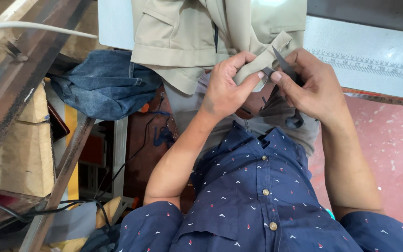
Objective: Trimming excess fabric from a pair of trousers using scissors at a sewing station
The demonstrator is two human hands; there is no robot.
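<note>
Left hand (225, 91) pinched a fold of the beige garment (183, 37) hanging off the white table edge (364, 60), right hand (311, 86) gripped small dark snips (283, 65) at that fold, denim pile (103, 84) lay left, wooden frame (19, 60) crowded beyond, red floor (383, 135) lay open right.

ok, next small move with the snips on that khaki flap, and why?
Probably close the dark thread snips at the fold. The left hand pinches the khaki garment edge taut, and the right hand holds the blade tips right against it.
</note>
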